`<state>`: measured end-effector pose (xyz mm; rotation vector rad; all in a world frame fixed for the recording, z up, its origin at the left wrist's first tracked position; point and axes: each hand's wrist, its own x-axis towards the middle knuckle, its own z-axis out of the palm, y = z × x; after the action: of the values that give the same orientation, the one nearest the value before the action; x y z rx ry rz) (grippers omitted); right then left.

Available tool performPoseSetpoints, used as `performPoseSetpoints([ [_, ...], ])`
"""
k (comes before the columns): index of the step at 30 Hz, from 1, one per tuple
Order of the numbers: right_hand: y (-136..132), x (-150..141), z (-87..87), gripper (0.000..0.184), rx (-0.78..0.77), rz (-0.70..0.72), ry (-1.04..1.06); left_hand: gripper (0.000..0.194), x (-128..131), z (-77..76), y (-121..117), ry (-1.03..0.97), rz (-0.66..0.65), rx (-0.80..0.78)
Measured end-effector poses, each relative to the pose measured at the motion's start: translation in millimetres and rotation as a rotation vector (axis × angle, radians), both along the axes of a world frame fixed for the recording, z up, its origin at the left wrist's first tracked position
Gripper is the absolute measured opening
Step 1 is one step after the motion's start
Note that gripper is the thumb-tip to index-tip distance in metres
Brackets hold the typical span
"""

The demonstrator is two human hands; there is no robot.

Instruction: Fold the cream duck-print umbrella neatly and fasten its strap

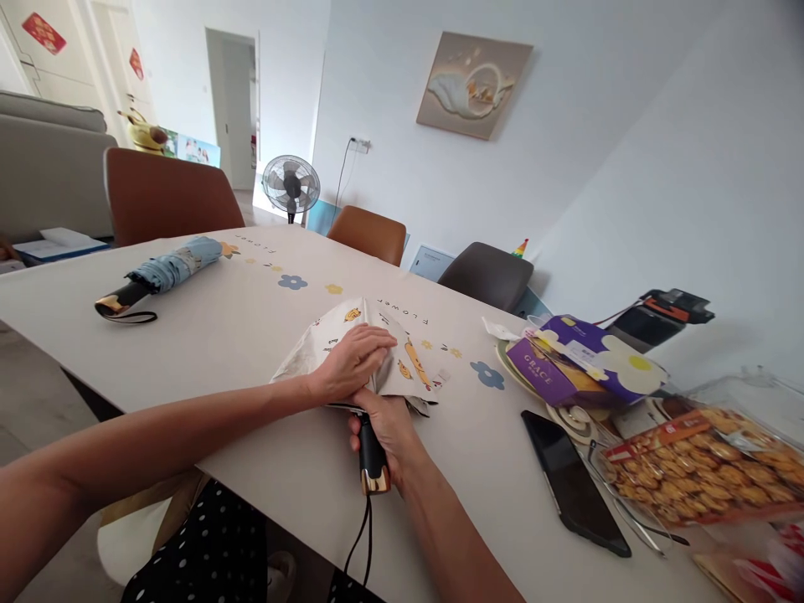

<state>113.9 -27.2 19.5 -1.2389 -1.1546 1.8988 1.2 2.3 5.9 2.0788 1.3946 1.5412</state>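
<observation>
A white folding umbrella (pixel 418 368) with yellow cartoon prints lies on the table, its canopy loosely folded and spread out. My right hand (pixel 395 431) is wrapped round the top of its black handle, which has a gold end (pixel 375 480) and a dark wrist strap hanging over the table edge. My left hand (pixel 353 360) rests on the canopy with its fingers stretched out, just above the right hand. Farther left lies a second umbrella (pixel 182 262), light blue and rolled up, with a black and gold handle.
The white table (pixel 251 335) has flower prints. On its right are a black phone (pixel 574 481), a bag of cookies (pixel 703 465), a purple box (pixel 584 360) and glasses (pixel 628 511). Chairs (pixel 172 193) and a fan (pixel 291 186) stand beyond it.
</observation>
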Motion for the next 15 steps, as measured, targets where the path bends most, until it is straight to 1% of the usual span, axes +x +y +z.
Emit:
performPoseSetpoints([
  [1,-0.1,0.1,0.7,0.026,0.002,-0.001,-0.004,0.031,2.0,-2.2,4.2,0.043,0.001,-0.012],
  [3,0.9,1.0,1.2,0.026,0.008,-0.024,-0.005,0.033,3.0,-6.4,14.9,0.078,0.043,-0.068],
  [5,2.8,2.2,0.2,0.026,0.007,-0.042,0.01,0.036,2.5,-8.5,25.1,0.029,0.105,-0.153],
  [7,4.6,3.1,-1.7,0.025,-0.003,-0.05,0.027,0.045,2.8,-7.5,31.5,-0.095,0.183,-0.266],
  [10,5.6,3.5,-3.5,0.022,-0.03,-0.049,0.043,0.055,4.7,-1.8,31.2,-0.322,0.27,-0.413],
  [13,4.4,2.7,-2.8,0.019,-0.051,-0.042,0.058,0.057,6.6,2.5,23.9,-0.528,0.29,-0.483],
  [15,3.8,2.5,-2.4,0.018,-0.043,-0.044,0.068,0.053,8.6,3.0,19.2,-0.652,0.266,-0.527],
])
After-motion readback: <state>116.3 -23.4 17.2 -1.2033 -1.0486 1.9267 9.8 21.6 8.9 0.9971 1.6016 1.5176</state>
